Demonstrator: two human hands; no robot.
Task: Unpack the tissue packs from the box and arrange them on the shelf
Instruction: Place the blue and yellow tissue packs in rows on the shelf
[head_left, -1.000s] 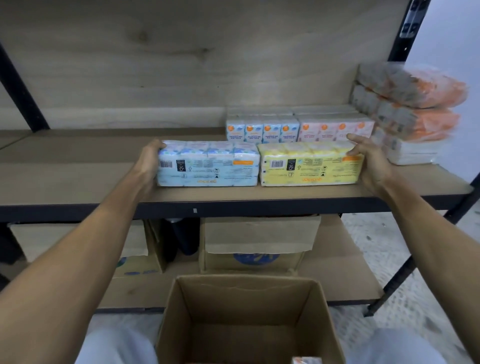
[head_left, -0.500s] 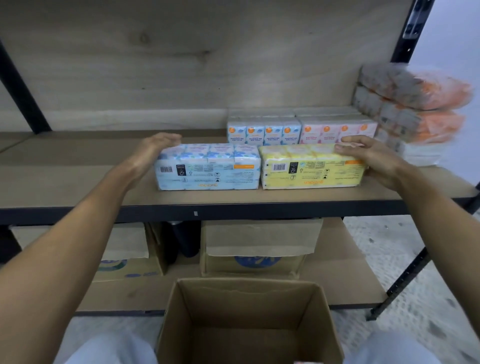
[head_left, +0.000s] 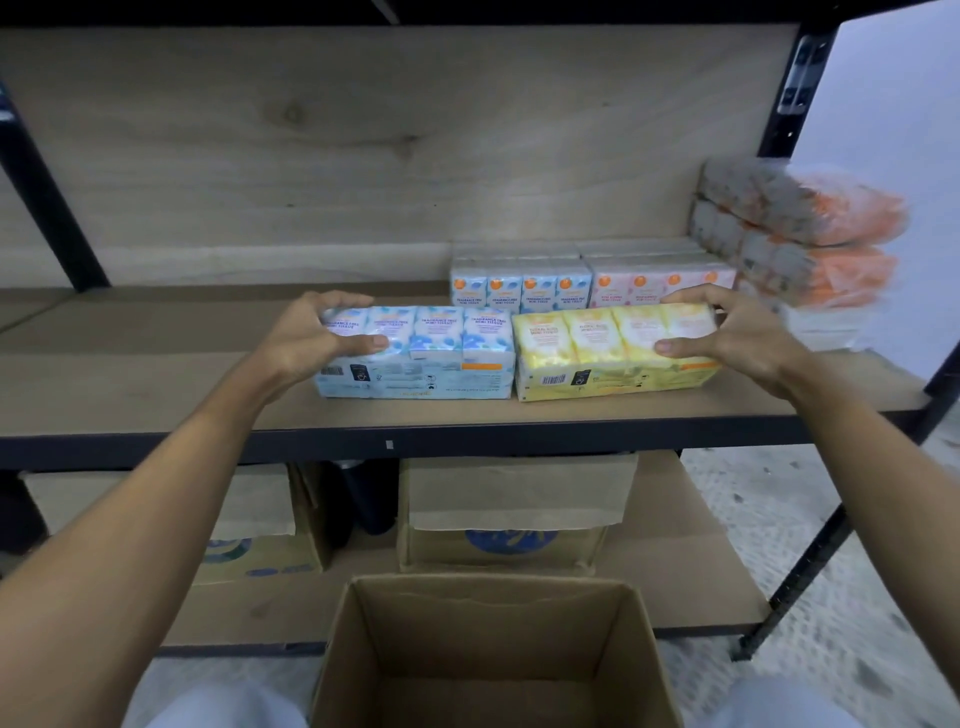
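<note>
A blue tissue pack and a yellow tissue pack lie side by side near the front of the wooden shelf. My left hand grips the blue pack's left end, fingers over the far edge and thumb on top. The yellow pack's right end sits in the grip of my right hand in the same way. Behind them stand another blue pack and a pink pack. The open cardboard box sits below me, its visible inside bare.
Stacked orange-and-white tissue bundles fill the shelf's right end. The left half of the shelf board is bare. Cardboard boxes stand on the lower shelf. A black upright post frames the right side.
Both hands rose from the packs' outer ends onto their tops and closed round them. The camera view moved a little higher and closer.
</note>
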